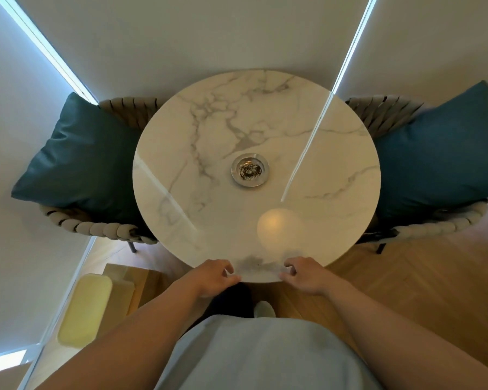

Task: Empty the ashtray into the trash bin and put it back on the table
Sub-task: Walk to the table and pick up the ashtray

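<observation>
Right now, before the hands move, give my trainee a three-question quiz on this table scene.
1. True or false: the ashtray is already empty.
2. Where are the left hand and right hand? A) holding the ashtray B) at the near edge of the table, holding nothing C) on a cushion
3. Fill in: a blue cushion lies on the chair at each ____ of the table.

Key: 1 false, dark ash lies in it; 2 B; 3 side.
</observation>
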Available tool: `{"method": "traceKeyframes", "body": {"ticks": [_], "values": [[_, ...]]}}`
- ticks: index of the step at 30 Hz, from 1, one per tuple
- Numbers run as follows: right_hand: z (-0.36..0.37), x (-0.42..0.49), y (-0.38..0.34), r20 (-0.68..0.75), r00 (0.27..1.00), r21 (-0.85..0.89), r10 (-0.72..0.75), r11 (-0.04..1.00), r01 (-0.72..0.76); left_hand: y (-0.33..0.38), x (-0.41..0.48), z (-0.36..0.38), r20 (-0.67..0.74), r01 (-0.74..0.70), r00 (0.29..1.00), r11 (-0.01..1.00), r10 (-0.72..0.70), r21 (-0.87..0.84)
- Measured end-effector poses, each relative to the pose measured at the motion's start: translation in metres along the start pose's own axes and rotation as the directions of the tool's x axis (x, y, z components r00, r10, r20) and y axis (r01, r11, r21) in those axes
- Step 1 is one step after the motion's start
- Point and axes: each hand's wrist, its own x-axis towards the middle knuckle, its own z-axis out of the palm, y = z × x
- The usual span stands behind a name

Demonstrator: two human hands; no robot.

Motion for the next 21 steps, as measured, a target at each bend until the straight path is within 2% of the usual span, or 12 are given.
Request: {"method": "traceKeyframes", "body": {"ticks": [14, 21], "values": [[-0.08, 0.084, -0.055, -0.121, 0.989, 0.027, 0.086, 0.996, -0.083, 0.003, 0.086, -0.125, -0.007, -0.103, 0.995, 0.994, 0.103, 0.028], [-0.115, 0.112, -0.066, -0.153, 0.983, 0.014, 0.102, 0.995, -0.101, 0.01, 0.117, -0.165, -0.026, -0.095, 0.995, 0.994, 0.096, 0.05]]}}
